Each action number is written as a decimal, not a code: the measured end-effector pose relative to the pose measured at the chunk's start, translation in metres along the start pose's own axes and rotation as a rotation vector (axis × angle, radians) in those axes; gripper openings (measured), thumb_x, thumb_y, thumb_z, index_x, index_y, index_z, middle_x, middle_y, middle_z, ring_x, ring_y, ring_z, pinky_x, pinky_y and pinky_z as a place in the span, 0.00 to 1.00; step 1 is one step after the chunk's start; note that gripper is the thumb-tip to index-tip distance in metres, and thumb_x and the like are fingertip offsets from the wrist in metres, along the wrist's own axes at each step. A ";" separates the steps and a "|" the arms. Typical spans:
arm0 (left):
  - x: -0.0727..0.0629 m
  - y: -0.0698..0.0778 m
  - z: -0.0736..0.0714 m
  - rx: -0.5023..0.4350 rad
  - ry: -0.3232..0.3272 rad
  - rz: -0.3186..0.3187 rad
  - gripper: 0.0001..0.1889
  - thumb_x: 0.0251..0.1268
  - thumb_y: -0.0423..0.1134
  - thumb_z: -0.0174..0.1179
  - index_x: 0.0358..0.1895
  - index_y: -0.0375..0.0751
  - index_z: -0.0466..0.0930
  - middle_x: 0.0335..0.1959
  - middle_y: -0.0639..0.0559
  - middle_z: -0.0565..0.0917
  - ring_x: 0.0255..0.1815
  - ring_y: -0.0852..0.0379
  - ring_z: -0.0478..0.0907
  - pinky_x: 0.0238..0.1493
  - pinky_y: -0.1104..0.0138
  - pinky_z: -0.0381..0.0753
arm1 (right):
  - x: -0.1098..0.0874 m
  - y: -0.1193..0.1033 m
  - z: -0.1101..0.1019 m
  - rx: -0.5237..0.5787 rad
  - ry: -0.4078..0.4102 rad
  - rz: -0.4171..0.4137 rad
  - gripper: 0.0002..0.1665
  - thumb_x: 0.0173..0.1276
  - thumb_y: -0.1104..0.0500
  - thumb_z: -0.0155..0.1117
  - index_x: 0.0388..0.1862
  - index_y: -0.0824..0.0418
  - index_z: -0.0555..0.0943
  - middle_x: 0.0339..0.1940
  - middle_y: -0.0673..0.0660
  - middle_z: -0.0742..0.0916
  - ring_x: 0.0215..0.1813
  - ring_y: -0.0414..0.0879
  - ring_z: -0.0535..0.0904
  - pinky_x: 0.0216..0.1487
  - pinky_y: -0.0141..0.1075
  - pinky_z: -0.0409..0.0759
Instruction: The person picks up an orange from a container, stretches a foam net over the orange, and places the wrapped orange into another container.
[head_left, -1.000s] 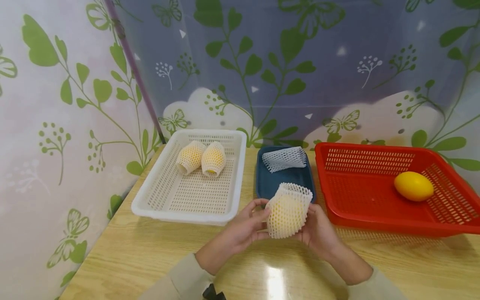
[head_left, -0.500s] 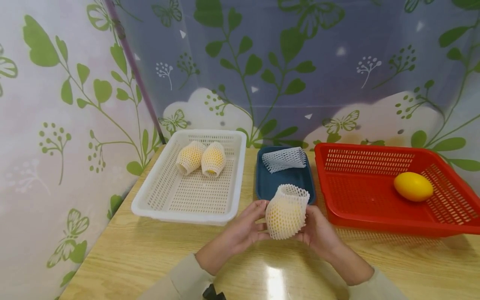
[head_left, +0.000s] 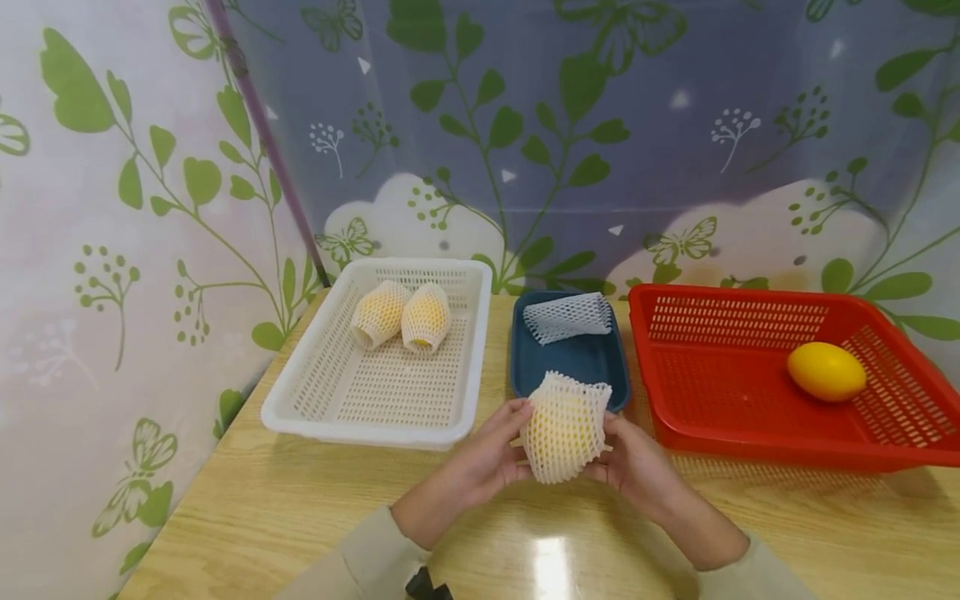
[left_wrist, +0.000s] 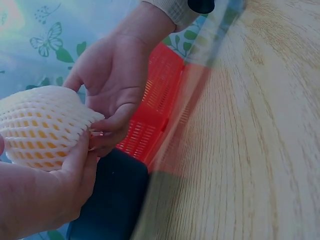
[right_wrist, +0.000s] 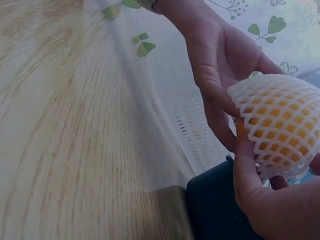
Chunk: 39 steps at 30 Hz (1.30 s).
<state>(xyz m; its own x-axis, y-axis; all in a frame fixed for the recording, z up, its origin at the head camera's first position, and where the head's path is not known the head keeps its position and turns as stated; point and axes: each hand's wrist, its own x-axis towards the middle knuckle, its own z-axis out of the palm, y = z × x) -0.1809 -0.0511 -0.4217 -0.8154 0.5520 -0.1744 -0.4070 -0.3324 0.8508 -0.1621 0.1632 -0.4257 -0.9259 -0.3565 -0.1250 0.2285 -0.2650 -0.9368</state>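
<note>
In the head view, both hands hold a yellow oval fruit in a white foam net sleeve, over the table in front of the blue tray. My left hand grips its left side, thumb near the top. On the other side my right hand holds the sleeve by its right edge. The right wrist view shows the net stretched over the fruit, a bit of bare orange-yellow skin by the fingers. An unfilled foam net lies in the tray.
At the left stands a white basket with two netted fruits. A red basket on the right holds one bare yellow fruit. All rest on a wooden table, before a patterned curtain.
The netted fruit has shifted slightly left and towards me, turning in the hands. The sleeve's round open end, visible earlier, now looks flattened. Both hands keep their hold.
</note>
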 end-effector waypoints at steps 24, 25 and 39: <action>-0.001 -0.001 0.001 0.020 0.031 0.033 0.14 0.76 0.42 0.50 0.58 0.44 0.64 0.52 0.47 0.74 0.46 0.53 0.78 0.44 0.64 0.81 | 0.000 -0.001 -0.002 0.062 -0.092 -0.054 0.22 0.79 0.53 0.26 0.64 0.56 0.60 0.56 0.54 0.74 0.52 0.47 0.76 0.53 0.41 0.80; -0.001 -0.001 0.002 0.011 0.029 0.031 0.14 0.76 0.43 0.49 0.58 0.44 0.64 0.52 0.48 0.73 0.46 0.52 0.77 0.44 0.63 0.81 | 0.000 -0.001 -0.002 0.052 -0.089 -0.054 0.21 0.79 0.54 0.26 0.64 0.57 0.60 0.55 0.54 0.74 0.51 0.47 0.76 0.53 0.41 0.81; 0.001 -0.003 0.001 -0.018 0.050 0.009 0.13 0.76 0.47 0.50 0.55 0.46 0.66 0.50 0.50 0.73 0.45 0.54 0.75 0.41 0.64 0.80 | -0.004 0.002 0.000 0.065 -0.028 -0.052 0.20 0.81 0.53 0.27 0.53 0.45 0.72 0.43 0.48 0.77 0.39 0.40 0.75 0.41 0.31 0.78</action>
<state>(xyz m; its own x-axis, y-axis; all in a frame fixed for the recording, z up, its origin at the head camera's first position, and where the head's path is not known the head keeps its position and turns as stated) -0.1804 -0.0489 -0.4243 -0.8381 0.5106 -0.1919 -0.4067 -0.3506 0.8436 -0.1579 0.1646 -0.4269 -0.9283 -0.3656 -0.0669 0.2006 -0.3413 -0.9183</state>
